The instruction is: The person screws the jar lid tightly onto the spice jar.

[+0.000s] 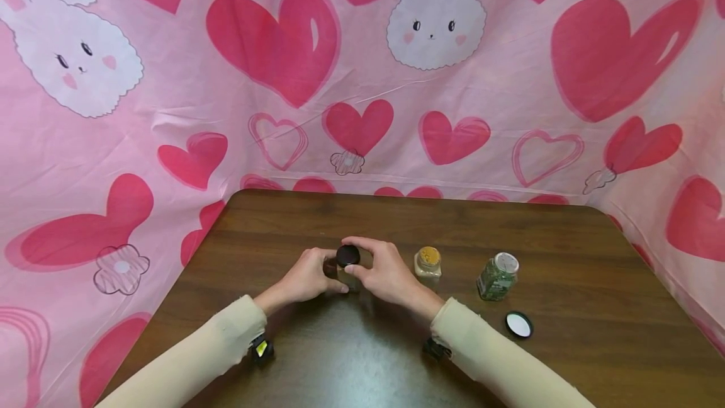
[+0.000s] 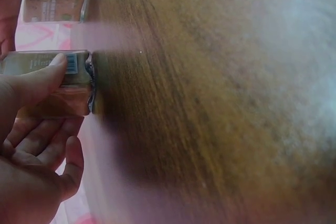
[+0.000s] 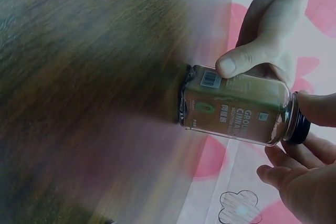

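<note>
The left grip (image 1: pixel 308 277) holds an upright ground-cinnamon jar (image 3: pixel 231 109) on the worktop (image 1: pixel 323 357), the right grip (image 1: pixel 386 271) pinches its black cap (image 1: pixel 348 255), with a yellow-topped jar (image 1: pixel 427 262), then a green-herb jar (image 1: pixel 497 278), at three o'clock and an upturned lid (image 1: pixel 518 325) toward four.

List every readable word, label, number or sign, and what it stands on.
"GROUND CINNAM…": on black-lidded clear glass jar; last letters unclear.
Chinese characters, smaller print, same jar: too blurred.
Barcode, same jar: digits too small.
Clear glass jar with yellow top: print too blurred.
Clear glass jar of green flakes: label too small.
</note>
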Demonstrator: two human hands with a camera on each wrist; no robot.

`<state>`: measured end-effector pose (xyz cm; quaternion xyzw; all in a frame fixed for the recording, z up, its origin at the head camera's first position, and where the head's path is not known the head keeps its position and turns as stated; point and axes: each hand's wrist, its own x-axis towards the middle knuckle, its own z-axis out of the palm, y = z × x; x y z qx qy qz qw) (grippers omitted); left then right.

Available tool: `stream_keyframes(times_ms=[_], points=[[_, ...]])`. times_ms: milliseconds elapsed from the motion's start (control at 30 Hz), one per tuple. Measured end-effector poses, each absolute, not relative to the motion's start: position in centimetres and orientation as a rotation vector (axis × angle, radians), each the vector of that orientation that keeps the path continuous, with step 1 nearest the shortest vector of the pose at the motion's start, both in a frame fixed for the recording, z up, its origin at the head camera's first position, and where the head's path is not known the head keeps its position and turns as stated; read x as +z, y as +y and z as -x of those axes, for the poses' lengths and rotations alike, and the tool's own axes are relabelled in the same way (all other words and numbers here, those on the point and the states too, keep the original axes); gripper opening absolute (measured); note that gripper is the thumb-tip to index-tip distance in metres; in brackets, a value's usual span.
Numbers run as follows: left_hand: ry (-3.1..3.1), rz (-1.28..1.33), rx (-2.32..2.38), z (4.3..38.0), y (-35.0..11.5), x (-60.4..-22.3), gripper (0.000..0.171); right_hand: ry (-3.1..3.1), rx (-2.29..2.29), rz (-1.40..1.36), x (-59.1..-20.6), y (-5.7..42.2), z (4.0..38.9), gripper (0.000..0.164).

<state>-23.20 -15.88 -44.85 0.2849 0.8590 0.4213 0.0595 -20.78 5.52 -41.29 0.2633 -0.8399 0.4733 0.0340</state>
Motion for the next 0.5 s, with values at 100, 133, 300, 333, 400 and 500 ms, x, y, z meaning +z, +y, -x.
stream_keyframes(times_ms=[100,133,300,333,400,500], points=[[2.606,-0.864,1.272,23.20,-15.88,-44.81,0.045,-2.580,1.452,-0.803,-41.25,5.46,20.65,0.045],[2.608,-0.865,1.271,23.20,-15.88,-44.79,0.045,-2.578,1.453,-0.800,-41.23,5.44,20.61,0.045],[2.613,-0.871,1.268,23.19,-15.85,-44.69,0.045,-2.567,1.440,-0.789,-41.21,5.36,20.46,0.045],[2.613,-0.872,1.269,23.18,-15.85,-44.67,0.045,-2.565,1.437,-0.789,-41.22,5.34,20.44,0.045],[2.610,-0.871,1.271,23.16,-15.85,-44.66,0.045,-2.561,1.434,-0.790,-41.26,5.32,20.41,0.045],[2.601,-0.870,1.275,23.12,-15.86,-44.64,0.044,-2.560,1.435,-0.787,-41.29,5.31,20.34,0.046]])
